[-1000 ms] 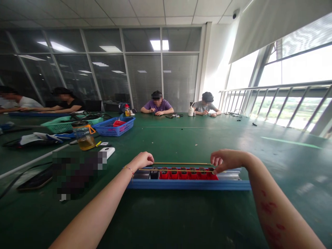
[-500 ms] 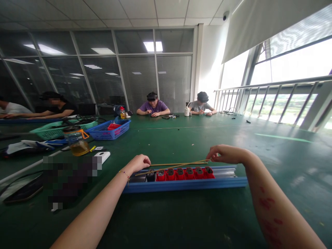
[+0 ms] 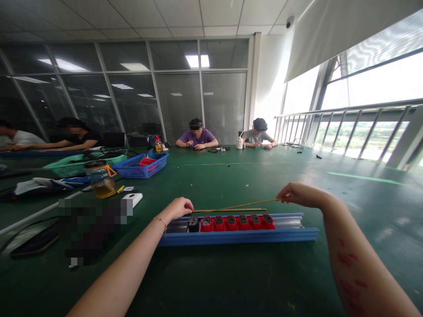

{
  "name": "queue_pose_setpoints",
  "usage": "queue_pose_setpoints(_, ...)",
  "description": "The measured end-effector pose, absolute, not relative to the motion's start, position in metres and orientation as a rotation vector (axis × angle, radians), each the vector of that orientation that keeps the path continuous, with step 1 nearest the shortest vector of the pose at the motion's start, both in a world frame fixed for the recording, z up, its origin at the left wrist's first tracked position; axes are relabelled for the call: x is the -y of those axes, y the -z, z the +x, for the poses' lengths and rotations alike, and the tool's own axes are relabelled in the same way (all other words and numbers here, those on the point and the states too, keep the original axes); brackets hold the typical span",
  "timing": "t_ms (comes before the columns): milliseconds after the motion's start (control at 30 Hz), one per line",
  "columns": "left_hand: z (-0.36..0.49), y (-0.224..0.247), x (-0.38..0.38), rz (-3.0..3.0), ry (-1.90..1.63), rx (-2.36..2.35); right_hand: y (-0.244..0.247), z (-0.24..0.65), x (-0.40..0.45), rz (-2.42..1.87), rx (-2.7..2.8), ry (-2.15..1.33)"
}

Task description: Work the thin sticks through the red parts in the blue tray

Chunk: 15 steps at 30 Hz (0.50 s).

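A blue rail (image 3: pixel 238 237) lies across the green table, holding a black block (image 3: pixel 193 224) and a row of several red blocks with dark tops (image 3: pixel 230 223). My left hand (image 3: pixel 178 208), closed, pinches the left end of a thin yellowish stick (image 3: pixel 231 210) that lies along the rail's far side. Between the fingers of my right hand (image 3: pixel 292 193) is the right end of another thin stick (image 3: pixel 261 203), which slants up to the right and crosses the first one.
At the left are a blue basket (image 3: pixel 145 169), a green basket (image 3: pixel 66 165), a jar with amber liquid (image 3: pixel 104 185), a white device (image 3: pixel 135 200) and a dark phone-like object (image 3: pixel 36 244). Several people sit around the table's far and left sides.
My right hand has moved right, drawing its stick along to the right, so the stick's left end no longer lies over the rail. My left hand has hardly moved.
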State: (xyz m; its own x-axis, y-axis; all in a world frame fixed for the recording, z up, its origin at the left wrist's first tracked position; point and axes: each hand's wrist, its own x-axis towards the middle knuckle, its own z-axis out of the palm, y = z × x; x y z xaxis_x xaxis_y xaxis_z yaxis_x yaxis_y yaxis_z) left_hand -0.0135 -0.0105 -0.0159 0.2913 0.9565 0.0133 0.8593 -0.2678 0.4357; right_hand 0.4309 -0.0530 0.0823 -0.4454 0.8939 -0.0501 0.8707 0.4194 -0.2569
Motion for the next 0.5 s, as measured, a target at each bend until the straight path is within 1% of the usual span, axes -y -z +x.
queue_pose_setpoints(133,-0.011,0.013,0.015,2.239,-0.4,-1.645,-0.058,0.401,0.034,-1.638,2.624,-0.355)
queue_pose_setpoints(267,-0.009,0.009,0.018,2.236,-0.4,-1.671,-0.036,0.377,0.023,-1.612,2.669,-0.168)
queue_pose_setpoints(500,-0.011,0.013,0.012,2.218,-0.36,-1.638,-0.013,0.357,0.017,-1.641,2.643,-0.063)
